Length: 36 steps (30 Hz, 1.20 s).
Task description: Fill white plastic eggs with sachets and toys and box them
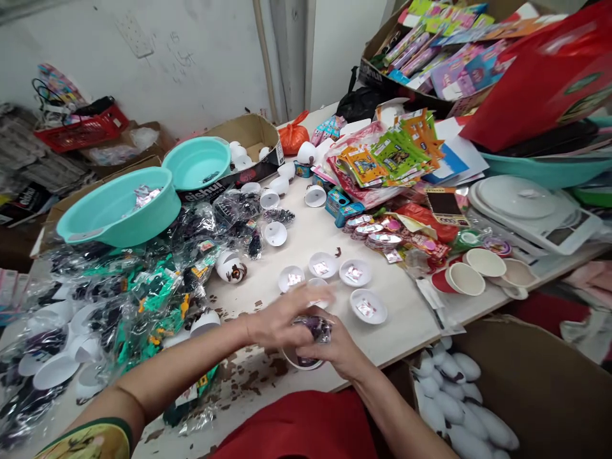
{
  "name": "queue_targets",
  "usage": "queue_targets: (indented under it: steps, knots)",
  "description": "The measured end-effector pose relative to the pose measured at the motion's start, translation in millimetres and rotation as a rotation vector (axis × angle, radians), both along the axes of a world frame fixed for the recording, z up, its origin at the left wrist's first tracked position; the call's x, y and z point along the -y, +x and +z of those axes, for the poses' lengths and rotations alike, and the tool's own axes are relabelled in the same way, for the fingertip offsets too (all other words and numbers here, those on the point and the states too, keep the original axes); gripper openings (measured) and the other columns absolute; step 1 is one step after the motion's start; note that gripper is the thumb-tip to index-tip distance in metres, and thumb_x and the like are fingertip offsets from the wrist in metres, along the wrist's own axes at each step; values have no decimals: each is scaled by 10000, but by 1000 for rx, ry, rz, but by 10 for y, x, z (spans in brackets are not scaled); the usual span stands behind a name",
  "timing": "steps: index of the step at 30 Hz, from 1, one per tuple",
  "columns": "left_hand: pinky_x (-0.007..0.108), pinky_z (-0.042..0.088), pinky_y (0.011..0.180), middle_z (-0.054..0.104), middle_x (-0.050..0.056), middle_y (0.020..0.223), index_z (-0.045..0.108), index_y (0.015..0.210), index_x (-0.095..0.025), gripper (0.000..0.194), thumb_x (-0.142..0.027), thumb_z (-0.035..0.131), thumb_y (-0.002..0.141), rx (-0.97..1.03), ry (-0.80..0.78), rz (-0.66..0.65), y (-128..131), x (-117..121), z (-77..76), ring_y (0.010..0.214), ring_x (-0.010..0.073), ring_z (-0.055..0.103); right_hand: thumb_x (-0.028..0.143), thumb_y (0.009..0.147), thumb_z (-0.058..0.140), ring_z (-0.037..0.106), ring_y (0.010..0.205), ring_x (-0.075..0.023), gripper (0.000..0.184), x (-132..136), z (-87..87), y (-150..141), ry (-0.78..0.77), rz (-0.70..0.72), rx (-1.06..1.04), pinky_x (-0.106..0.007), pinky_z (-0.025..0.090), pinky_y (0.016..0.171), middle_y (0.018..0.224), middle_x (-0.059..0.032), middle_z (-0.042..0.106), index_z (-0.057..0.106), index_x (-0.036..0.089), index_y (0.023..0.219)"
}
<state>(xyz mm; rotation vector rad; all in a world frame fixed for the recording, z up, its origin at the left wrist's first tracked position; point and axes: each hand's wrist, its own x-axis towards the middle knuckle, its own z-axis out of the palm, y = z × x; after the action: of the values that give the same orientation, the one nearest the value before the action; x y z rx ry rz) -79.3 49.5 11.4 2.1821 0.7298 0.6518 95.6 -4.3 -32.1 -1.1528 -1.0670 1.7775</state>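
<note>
My left hand and my right hand meet near the table's front edge. Between them is a small clear plastic packet with something dark purple inside. My right fingers close on the packet from the right. My left fingers curl against its other side, slightly smeared by motion. Directly below, a white half-shell cup is mostly hidden by my hands. Just beyond, several white half-shells lie hollow side up, each with a small pinkish packet in it. One behind my left hand is partly covered.
Clear bags with green and dark contents heap on the left. Two teal basins stand behind them. Snack packets, paper cups and a white scale fill the right. A box of white egg-like shells sits below.
</note>
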Motion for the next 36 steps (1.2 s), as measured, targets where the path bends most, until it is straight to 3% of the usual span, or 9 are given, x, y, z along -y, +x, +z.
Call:
queue_targets:
  steps: [4, 9, 12, 15, 20, 23, 28, 33, 36]
  knots:
    - [525, 235, 1123, 537, 146, 1352, 601, 1110, -197, 289, -241, 600, 824, -304, 36, 556, -265, -818, -499, 1357, 313, 369, 304, 537, 858, 628, 736, -212, 452, 28, -33, 154, -174, -144, -136, -326, 496, 679, 802, -17, 693, 680, 204, 941]
    - [510, 148, 1144, 695, 70, 980, 585, 699, -201, 126, -99, 567, 771, -329, -62, 648, -507, -1327, -901, 1267, 273, 468, 301, 521, 864, 626, 762, -224, 472, 167, -107, 332, -215, -250, -117, -326, 482, 683, 824, -30, 697, 684, 207, 947]
    - [481, 318, 1057, 667, 51, 854, 581, 780, -208, 160, -263, 459, 868, -279, -134, 777, -758, -1054, -896, 1064, 239, 572, 311, 526, 863, 637, 803, -243, 510, 299, -219, 450, -237, -259, -107, -339, 486, 706, 875, -45, 709, 685, 210, 993]
    - [369, 497, 787, 645, 53, 766, 595, 854, -173, 354, -400, 330, 915, -249, -296, 847, -1016, -431, -918, 773, 194, 614, 316, 538, 865, 652, 842, -257, 498, 428, -360, 496, -318, -300, -102, -367, 492, 768, 902, -63, 725, 687, 202, 989]
    - [289, 482, 557, 629, 47, 603, 647, 686, -129, 398, -509, 572, 778, -278, -593, 785, -945, 484, -1241, 536, 164, 577, 302, 533, 877, 663, 845, -264, 467, 539, -471, 311, -398, -243, -68, -400, 496, 817, 901, -74, 736, 692, 178, 943]
    - [345, 509, 728, 670, 76, 771, 672, 764, -150, 376, -502, 546, 804, -306, -591, 824, -795, 608, -1368, 758, 213, 630, 311, 532, 880, 665, 853, -267, 468, 552, -461, 219, -371, -189, -21, -398, 500, 820, 903, -70, 740, 694, 178, 941]
    - [481, 379, 992, 518, 144, 1296, 579, 1220, -233, 582, -582, 602, 755, -476, -469, 883, -582, 754, -1250, 1209, 347, 461, 343, 532, 881, 672, 874, -275, 532, 547, -481, 211, -353, -238, 72, -403, 502, 829, 922, -71, 741, 683, 179, 997]
    - [460, 464, 814, 514, 184, 1239, 425, 1363, -261, 733, -554, 635, 725, -902, -495, 838, -337, 908, -1255, 994, 364, 606, 359, 569, 852, 660, 857, -249, 485, 517, -468, 148, -270, -193, 162, -381, 492, 818, 894, -46, 737, 674, 186, 986]
    - [365, 488, 713, 597, 112, 1057, 454, 1271, -248, 576, -408, 619, 743, -762, -634, 856, -416, 838, -1140, 822, 265, 639, 339, 597, 818, 647, 838, -240, 421, 497, -427, 128, -223, -150, 217, -381, 487, 806, 876, -38, 728, 666, 183, 957]
